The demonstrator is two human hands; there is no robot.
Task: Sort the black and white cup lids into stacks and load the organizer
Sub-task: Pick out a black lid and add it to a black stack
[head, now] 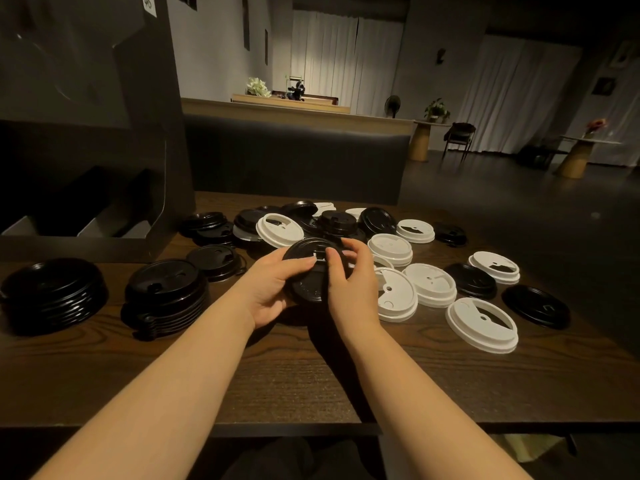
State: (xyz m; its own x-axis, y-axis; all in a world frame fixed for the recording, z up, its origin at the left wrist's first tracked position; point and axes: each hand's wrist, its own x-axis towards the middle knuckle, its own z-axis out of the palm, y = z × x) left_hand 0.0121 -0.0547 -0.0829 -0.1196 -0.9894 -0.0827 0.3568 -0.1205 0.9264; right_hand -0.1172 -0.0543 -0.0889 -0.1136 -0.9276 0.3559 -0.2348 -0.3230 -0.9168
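A: Holding one black lid [309, 271] above the worktop [311, 382], both hands are clamped on it: left hand [273, 289] under its left rim, right hand [348, 271] pinching the right.

B: Which way does it go?

A: Left, I judge. Two black stacks [166, 292] sit left of the hands, the nearer one just beside the left forearm; the organizer [86, 188] stands behind them. The loose white lids [429, 284] lie right.

B: So the left hand is nearer?

A: Yes.
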